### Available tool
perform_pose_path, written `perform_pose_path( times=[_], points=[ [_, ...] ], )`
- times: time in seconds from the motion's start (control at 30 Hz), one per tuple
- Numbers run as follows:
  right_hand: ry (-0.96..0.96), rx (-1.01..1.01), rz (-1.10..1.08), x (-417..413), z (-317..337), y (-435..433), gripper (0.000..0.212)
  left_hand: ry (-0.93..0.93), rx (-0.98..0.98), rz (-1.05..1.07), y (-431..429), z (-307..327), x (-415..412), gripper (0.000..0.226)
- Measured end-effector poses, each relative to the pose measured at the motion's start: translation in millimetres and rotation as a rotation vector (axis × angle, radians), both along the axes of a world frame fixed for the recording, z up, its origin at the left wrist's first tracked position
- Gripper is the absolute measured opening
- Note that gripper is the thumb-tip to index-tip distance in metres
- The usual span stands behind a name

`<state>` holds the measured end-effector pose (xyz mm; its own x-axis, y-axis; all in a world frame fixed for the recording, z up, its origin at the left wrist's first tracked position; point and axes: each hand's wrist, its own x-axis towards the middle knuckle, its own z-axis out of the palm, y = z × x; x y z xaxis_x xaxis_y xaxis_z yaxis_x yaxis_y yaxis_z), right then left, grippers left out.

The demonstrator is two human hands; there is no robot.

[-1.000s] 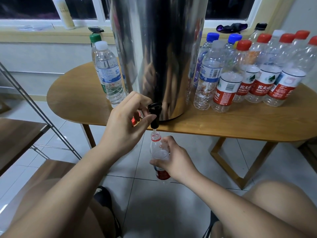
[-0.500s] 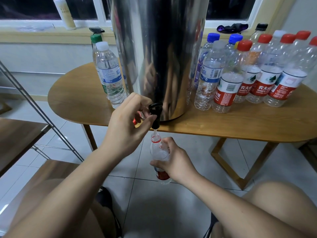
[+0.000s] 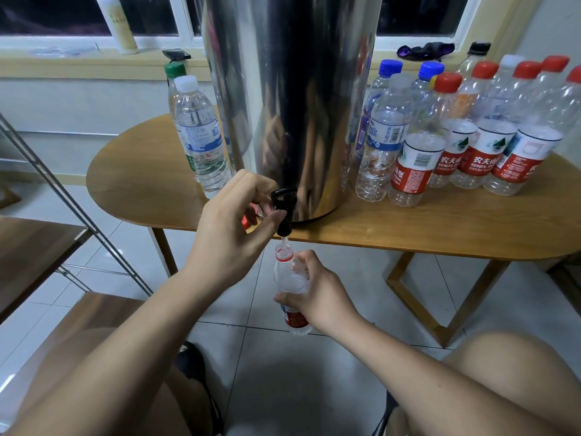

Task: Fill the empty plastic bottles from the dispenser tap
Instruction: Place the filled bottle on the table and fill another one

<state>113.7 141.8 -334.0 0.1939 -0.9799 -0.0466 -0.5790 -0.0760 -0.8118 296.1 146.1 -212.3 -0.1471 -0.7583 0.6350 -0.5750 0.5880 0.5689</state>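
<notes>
In the head view, one tall cylindrical dispenser (image 3: 292, 105) of polished steel is seen standing on one rounded wooden surface (image 3: 440, 228). Its one black plastic tap (image 3: 284, 212) is gripped by the left hand (image 3: 232, 234), whose fingers are curled about the lever. One uncapped bottle (image 3: 290, 278) of clear, ribbed plastic with a red label is held upright below the surface edge by the right hand (image 3: 320, 294), fingers clamped round its body. Its mouth is placed just under the spout, where a thin stream is visible. Two capped bottles (image 3: 201, 136) are stood left of the dispenser, one white-topped, one green-topped. A cluster (image 3: 418, 158) of at least ten bottles is gathered on its right; five red caps and two blue are counted.
</notes>
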Motion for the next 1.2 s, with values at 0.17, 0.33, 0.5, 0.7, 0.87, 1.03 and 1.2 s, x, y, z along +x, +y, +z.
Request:
perform_pose_path(
  times=[0.17, 0.33, 0.5, 0.7, 0.87, 1.03, 1.2],
  points=[
    [-0.006, 0.006, 0.002, 0.7, 0.2, -0.7, 0.074, 0.006, 0.008, 0.001, 0.3, 0.5, 0.3, 0.024],
    [-0.004, 0.006, 0.001, 0.7, 0.5, 0.0, 0.074, 0.003, 0.007, 0.003, 0.0, 0.3, 0.8, 0.025],
    [0.0, -0.001, 0.004, 1.1, -0.2, 0.3, 0.074, 0.006, 0.008, 0.005, 0.5, 0.6, 0.5, 0.026],
    [0.009, 0.0, 0.009, 1.8, -0.2, -0.9, 0.076, 0.013, 0.014, -0.002, -0.3, 0.1, 0.9, 0.025],
    [0.013, -0.006, 0.014, 2.6, -1.1, -1.4, 0.075, 0.015, 0.016, -0.006, -0.6, -0.1, 0.9, 0.025],
    [0.008, -0.016, 0.0, 3.4, -3.0, -2.2, 0.074, 0.023, 0.013, -0.006, -0.2, 0.4, 0.4, 0.026],
    [0.001, -0.02, -0.004, 2.9, -4.1, -2.3, 0.073, 0.019, 0.01, 0.0, 0.3, 1.2, 0.1, 0.026]
  ],
)
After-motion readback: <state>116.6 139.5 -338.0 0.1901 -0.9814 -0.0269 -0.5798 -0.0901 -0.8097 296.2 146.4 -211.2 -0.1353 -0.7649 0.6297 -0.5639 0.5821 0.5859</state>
